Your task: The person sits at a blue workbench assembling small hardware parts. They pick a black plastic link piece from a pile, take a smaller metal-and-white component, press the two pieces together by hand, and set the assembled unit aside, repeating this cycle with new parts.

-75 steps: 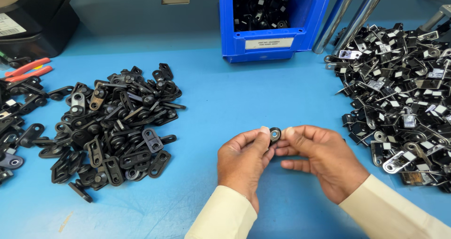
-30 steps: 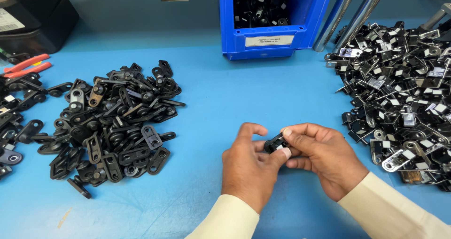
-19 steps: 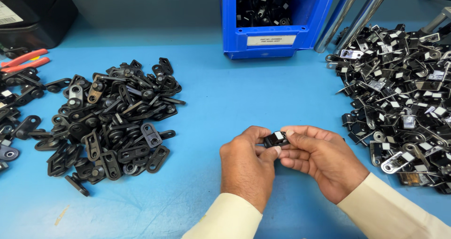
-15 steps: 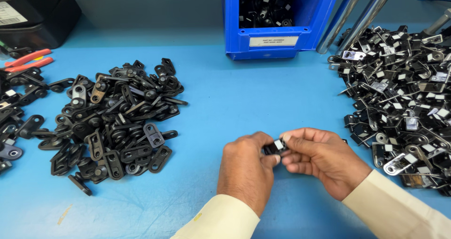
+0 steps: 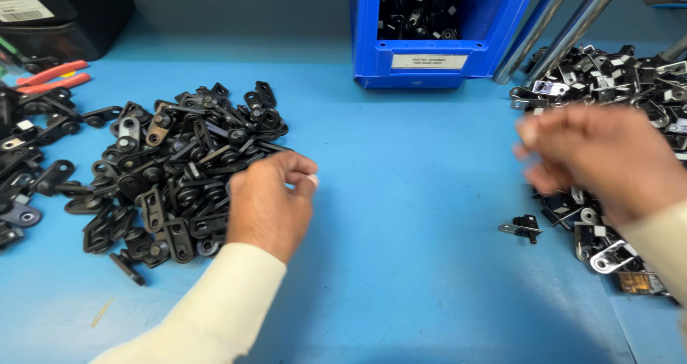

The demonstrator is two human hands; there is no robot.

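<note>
Hands apart over the blue bench (image 5: 401,214), one to each heap.

Head view:
- Left hand (image 5: 268,203) rests at the right edge of the left pile of black brackets (image 5: 172,171), fingers curled down loosely, thumb and forefinger tips near each other at the pile's rim. Whether anything sits between them, cannot tell; the back of the hand hides the palm.
- Right hand (image 5: 608,160) is blurred, raised over the near-left edge of the right pile of black and silver parts (image 5: 630,92). Fingers look half-curled; open or gripping, cannot tell.
- One small black part with a silver tab (image 5: 524,227) lies alone on bare bench, just off the right pile, below the right hand and apart from it, well apart from the left hand.
- Two heaps flank a bare middle strip, likely so each hand reaches its own supply.
- Blue bin (image 5: 436,28) at the far edge, centre-right, holds more black parts.
- Red-handled pliers (image 5: 54,78) near the far-left corner, beside a black case (image 5: 64,13).
- Two chrome rods (image 5: 565,24) lean past the bin's right side
</note>
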